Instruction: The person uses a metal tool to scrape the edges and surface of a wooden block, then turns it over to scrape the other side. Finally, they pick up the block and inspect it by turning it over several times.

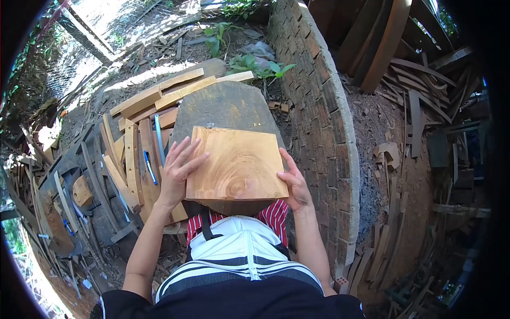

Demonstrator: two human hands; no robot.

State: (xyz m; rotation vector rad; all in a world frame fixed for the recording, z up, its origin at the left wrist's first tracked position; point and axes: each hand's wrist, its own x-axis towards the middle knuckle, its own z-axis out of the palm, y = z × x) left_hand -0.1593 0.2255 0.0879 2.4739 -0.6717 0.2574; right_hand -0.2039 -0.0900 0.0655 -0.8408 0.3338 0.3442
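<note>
A flat, light-brown wooden board (236, 162) with curved grain lies in front of my body, over the near part of a dark, worn work surface (228, 106). My left hand (179, 169) is on the board's left edge, its fingers spread over the top face. On the right edge, my right hand (295, 183) grips with fingertips on the face and side. The thumbs and palms press near the edges. What is under the board is mostly hidden.
Left of the work surface lie wood strips (131, 154), a blue pen (150, 167) and a blue metal-like strip (159, 139). A brick wall (319, 106) runs along the right. Beyond it are curved wood offcuts (380, 250). Green plants (255, 66) grow at the far end.
</note>
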